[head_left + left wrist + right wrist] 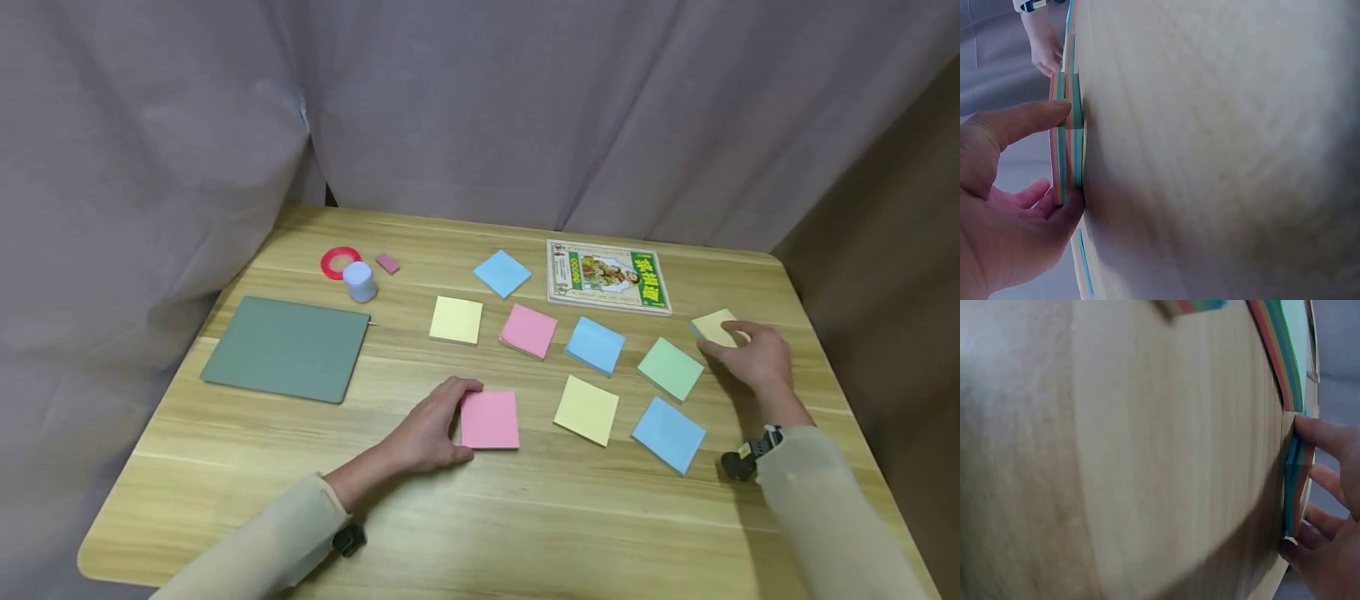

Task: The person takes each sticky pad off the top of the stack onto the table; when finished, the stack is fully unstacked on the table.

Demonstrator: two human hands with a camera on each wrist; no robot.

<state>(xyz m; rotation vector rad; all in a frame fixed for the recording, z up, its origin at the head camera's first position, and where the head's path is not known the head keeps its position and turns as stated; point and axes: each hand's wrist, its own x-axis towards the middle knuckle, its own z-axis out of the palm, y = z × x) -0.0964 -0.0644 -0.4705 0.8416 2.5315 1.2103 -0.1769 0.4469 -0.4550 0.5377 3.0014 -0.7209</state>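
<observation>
Head view: a person's left hand (429, 429) grips a pink pad (490, 420) near the front edge of the table (225, 467), thumb and fingers curled at its left side, while the right hand (753, 354) pinches a yellow pad (716, 327) near the right edge; seven other sticky-note pads lie spread between them, a book (608, 276) toward the back edge. Left wrist view: the fingers (1029, 119) clamp the pad's (1067, 140) striped edge, thumb below, the stack flat on the wood. Right wrist view: the right hand's fingers (1325, 434) close on the other pad's (1293, 481) layered edge, which appears slightly lifted. Such pads likely handle light and flexible, loose sheets prone to fanning, so opposite side edges with the whole stack pinched look the surest hold.
</observation>
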